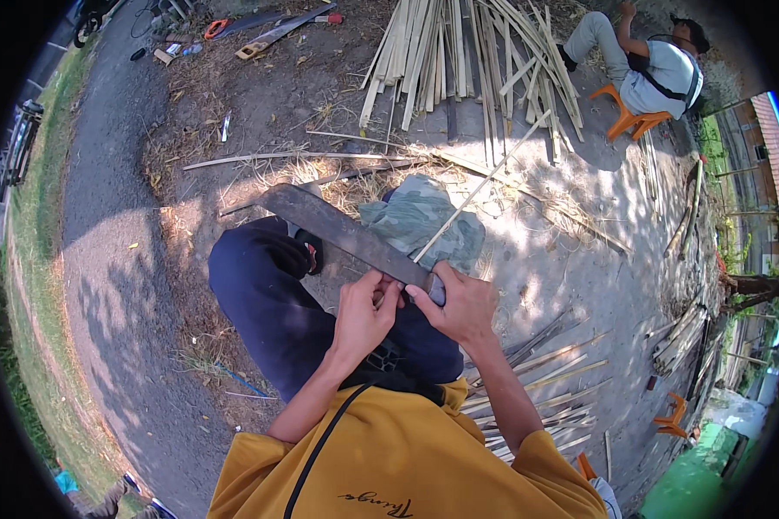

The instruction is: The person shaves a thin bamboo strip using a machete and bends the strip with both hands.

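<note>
1. Two bare hands of mine are at the blade, which lies slantwise in front of my body, above my lap.
2. My right hand (463,304) is closed around the grey near end of the blade (342,229), with the thumb along its side.
3. My left hand (363,313) has its fingers curled, and the tips meet at the lower edge of the blade. If they pinch some small piece, I cannot tell.
4. One thin strip (485,186) goes from the upper edge of the blade, near my right hand, up and to the right. I cannot tell if it touches the blade.
5. Behind the blade is a camouflage cloth (441,216), rumpled, in green and grey.
6. My dark trousers (255,281) show at the left, with the knee bent, and my shirt (389,445) is yellow.
7. Farther ahead, a big pile (428,48) of pale strips is spread on the ground, and more strips (567,389) lie at my right side.
8. At the upper left, a saw (286,35) lies on the soil.
9. At the upper right, another person (662,82) sits on an orange stool (616,114), well apart from me.
</note>
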Demonstrator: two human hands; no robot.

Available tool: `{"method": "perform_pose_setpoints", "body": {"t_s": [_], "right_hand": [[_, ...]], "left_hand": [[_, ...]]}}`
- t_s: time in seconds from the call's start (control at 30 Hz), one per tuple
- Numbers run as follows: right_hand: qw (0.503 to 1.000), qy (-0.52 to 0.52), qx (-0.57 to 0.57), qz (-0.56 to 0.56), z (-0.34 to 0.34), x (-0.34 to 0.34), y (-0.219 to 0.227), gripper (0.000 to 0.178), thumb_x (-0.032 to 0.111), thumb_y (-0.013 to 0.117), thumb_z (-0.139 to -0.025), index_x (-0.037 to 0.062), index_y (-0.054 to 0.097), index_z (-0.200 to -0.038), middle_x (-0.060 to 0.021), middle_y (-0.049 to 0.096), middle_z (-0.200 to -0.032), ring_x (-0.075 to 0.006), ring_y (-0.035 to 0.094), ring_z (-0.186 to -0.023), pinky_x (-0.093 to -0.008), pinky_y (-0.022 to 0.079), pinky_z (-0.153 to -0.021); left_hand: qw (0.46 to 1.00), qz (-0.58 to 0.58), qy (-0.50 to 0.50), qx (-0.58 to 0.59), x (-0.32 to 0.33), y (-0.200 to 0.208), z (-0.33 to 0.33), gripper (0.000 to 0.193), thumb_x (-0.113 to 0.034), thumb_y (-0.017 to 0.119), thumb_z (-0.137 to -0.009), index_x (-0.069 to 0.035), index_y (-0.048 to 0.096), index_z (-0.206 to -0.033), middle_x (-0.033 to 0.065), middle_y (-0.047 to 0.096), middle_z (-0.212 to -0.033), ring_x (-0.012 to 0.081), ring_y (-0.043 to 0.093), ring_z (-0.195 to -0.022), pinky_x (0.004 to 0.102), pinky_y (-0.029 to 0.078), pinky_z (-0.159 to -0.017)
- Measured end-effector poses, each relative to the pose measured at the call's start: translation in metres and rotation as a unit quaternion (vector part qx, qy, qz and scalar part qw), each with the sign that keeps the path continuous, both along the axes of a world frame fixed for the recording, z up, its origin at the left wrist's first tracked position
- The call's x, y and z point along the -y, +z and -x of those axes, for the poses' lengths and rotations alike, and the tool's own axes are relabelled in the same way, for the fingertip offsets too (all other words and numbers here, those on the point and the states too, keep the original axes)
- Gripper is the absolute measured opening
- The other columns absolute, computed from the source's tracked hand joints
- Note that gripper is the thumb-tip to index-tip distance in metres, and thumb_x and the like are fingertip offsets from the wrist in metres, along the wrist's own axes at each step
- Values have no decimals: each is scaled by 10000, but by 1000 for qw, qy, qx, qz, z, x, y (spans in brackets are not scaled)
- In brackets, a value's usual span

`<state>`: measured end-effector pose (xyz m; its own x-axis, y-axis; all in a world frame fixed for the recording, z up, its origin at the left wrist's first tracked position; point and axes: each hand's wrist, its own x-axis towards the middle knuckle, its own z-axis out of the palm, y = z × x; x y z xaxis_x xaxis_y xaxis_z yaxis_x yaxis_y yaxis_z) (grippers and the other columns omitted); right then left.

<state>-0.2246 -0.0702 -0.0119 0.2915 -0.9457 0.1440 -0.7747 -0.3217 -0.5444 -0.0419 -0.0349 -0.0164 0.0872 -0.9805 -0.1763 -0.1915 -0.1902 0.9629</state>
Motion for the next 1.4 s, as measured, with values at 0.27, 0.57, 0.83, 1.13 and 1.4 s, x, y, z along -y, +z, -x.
{"method": "perform_pose_setpoints", "body": {"t_s": [0.27, 0.57, 0.83, 1.13, 1.4], "right_hand": [[998, -57, -32, -18, 4, 5, 0, 505, 582, 749, -914, 88, 646, -904, -152, 641, -609, -378, 674, -569, -467, 484, -518], [999, -30, -10, -4, 0, 3, 0, 514, 587, 731, -926, 83, 641, -874, -169, 630, -596, -397, 676, -585, -489, 490, -538], [997, -55, -28, -39, 4, 6, 5, 518, 583, 721, -932, 74, 648, -872, -178, 636, -618, -413, 673, -597, -492, 490, -544], [998, -52, -23, -33, 9, 7, -7, 513, 578, 720, -932, 69, 667, -909, -179, 636, -623, -409, 677, -610, -490, 497, -562], [998, -39, -14, -40, 0, 5, 4, 508, 572, 716, -938, 66, 676, -907, -180, 632, -624, -405, 677, -611, -483, 503, -571]], "left_hand": [[999, -46, 6, -5, -31, 2, -17, 143, -40, 678, -1028, 24, 641, -906, 27, 631, -636, 29, 538, -562, 253, 374, -493], [998, -52, -9, -19, -9, 6, -4, 144, -44, 670, -1037, 19, 630, -914, 17, 622, -652, 30, 525, -575, 247, 384, -510], [996, -82, -4, -34, -44, 8, -25, 164, -41, 657, -1051, 27, 620, -906, -4, 610, -677, 22, 514, -620, 221, 413, -555], [999, -42, -12, 29, -44, 6, -29, 150, -57, 687, -1029, 22, 639, -911, 27, 614, -635, 32, 503, -556, 256, 351, -498], [999, -37, -8, 35, -36, 12, -24, 158, -17, 685, -1026, 45, 623, -895, -8, 585, -652, 9, 474, -591, 234, 356, -516]]}}
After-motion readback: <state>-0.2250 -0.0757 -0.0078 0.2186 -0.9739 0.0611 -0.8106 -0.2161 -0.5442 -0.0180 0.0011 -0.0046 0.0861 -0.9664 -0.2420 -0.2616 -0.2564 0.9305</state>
